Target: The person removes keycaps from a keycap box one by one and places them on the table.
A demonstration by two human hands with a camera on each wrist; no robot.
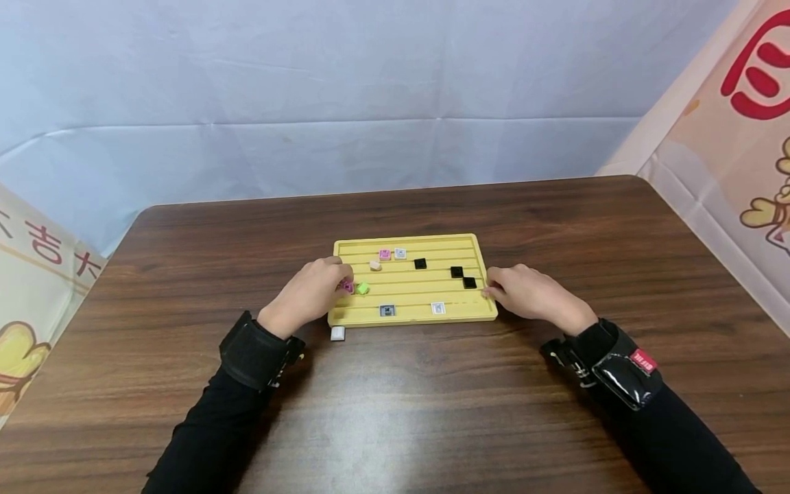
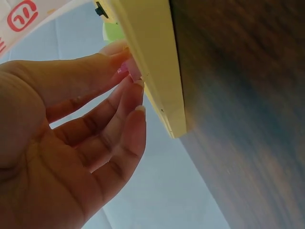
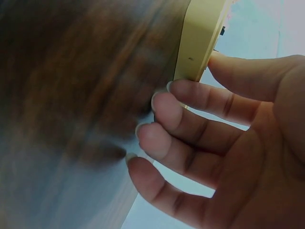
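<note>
While your left hand (image 1: 310,291) pinches a pink tile (image 1: 348,287) at the left side of the tray (image 1: 412,292), beside a green tile (image 1: 362,289), your right hand (image 1: 529,292) grips the tray's right edge with thumb and forefinger. Two black tiles (image 1: 470,283) lie near that hand; a white tile (image 1: 337,333) rests on the table (image 1: 426,412) by the tray's near left corner.

Red characters (image 1: 43,241), perhaps 吉 and 大, on left cloth (image 1: 43,295)
</note>
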